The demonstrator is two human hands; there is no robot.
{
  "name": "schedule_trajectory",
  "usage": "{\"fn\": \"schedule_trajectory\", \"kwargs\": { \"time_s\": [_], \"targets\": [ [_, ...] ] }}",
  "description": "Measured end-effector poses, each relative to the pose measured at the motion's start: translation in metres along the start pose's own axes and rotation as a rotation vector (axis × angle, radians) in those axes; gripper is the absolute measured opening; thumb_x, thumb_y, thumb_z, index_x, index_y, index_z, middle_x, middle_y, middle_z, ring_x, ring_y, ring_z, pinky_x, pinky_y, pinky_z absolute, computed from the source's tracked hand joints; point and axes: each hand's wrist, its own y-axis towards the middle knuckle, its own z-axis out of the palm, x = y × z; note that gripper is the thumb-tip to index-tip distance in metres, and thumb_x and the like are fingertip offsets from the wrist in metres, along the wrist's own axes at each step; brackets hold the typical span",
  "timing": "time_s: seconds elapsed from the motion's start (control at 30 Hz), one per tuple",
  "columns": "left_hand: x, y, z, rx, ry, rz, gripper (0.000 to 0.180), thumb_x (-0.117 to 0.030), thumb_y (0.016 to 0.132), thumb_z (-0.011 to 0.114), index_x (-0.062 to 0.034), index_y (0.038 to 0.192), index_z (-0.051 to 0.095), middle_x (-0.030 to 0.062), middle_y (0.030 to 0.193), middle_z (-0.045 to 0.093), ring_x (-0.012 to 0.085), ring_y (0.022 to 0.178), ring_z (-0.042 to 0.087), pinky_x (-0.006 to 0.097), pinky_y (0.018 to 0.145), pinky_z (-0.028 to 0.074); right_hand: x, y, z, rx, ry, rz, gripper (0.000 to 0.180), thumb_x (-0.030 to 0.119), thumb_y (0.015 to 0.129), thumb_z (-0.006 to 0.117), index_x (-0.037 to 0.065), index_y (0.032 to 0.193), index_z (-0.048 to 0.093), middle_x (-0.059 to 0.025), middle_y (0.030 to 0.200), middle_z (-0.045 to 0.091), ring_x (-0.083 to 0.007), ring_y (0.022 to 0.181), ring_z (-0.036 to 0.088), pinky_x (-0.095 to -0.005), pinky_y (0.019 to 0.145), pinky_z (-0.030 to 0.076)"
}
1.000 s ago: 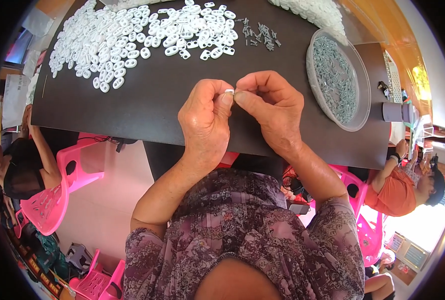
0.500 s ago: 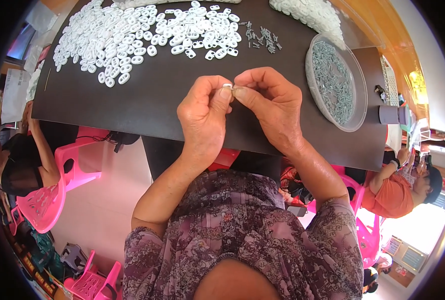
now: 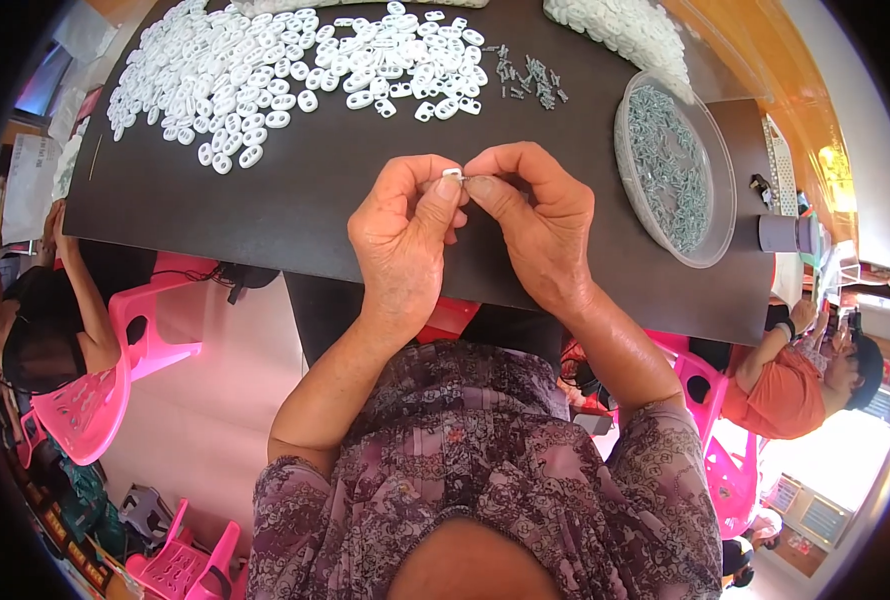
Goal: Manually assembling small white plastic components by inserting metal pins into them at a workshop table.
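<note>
Over the dark table, both hands meet at the fingertips. My left hand [image 3: 405, 230] is closed in a pinch on a small white plastic piece [image 3: 452, 173], its rounded end standing up between thumb and forefinger. My right hand [image 3: 537, 220] is pinched right beside it. A thin grey tip, looking like a small screw [image 3: 464, 179], shows at its thumb and points at the white piece; the rest is hidden by the fingers. Beyond the hands lie a large pile of white oval two-hole pieces [image 3: 210, 75] and a smaller pile [image 3: 415, 62] of similar pieces.
Grey screws [image 3: 530, 78] lie loose at the far middle of the table [image 3: 215, 210]. A clear round tub [image 3: 717, 225] of screws stands to the right, near a bag of white pieces [image 3: 630, 30]. People sit at left and right, near pink chairs [image 3: 90, 410].
Both hands have shifted very slightly left, still pinched together. A bit more of the white piece shows above my left fingertips. Nothing on the table has visibly moved.
</note>
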Motion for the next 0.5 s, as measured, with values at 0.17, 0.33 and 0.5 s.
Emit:
{"fn": "schedule_trajectory", "kwargs": {
  "time_s": [0.17,0.33,0.5],
  "targets": [
    [0.004,-0.002,0.0,-0.011,-0.02,0.05,0.006,-0.006,0.09,0.056,-0.0004,0.09,0.057,-0.0006,0.076,0.056,0.0033,0.061,0.048,0.016,0.051,0.039,-0.004,-0.002,0.007,-0.03,-0.132,-0.048,0.005,-0.003,0.083,0.058,0.0,0.088,0.058,0.0006,0.079,0.058,-0.005,0.073,0.052,-0.0205,0.067,0.045],
    [0.005,-0.002,0.0,-0.03,0.059,0.104,0.005,-0.004,0.089,0.056,0.0,0.089,0.057,-0.0003,0.074,0.056,0.0033,0.06,0.047,0.016,0.051,0.039,-0.007,-0.003,0.013,-0.094,-0.275,-0.143,0.005,-0.003,0.084,0.058,0.001,0.087,0.057,0.0007,0.076,0.056,-0.0053,0.071,0.05,-0.0209,0.066,0.044],
    [0.001,-0.001,-0.004,-0.026,-0.065,0.019,0.007,-0.004,0.088,0.057,0.0008,0.092,0.059,0.0009,0.074,0.058,0.0042,0.06,0.051,0.016,0.051,0.041,0.002,-0.002,0.005,-0.016,-0.188,-0.109,0.006,-0.001,0.084,0.058,0.0,0.09,0.059,-0.0004,0.08,0.059,-0.0059,0.075,0.053,-0.0209,0.069,0.045]
  ]
}}
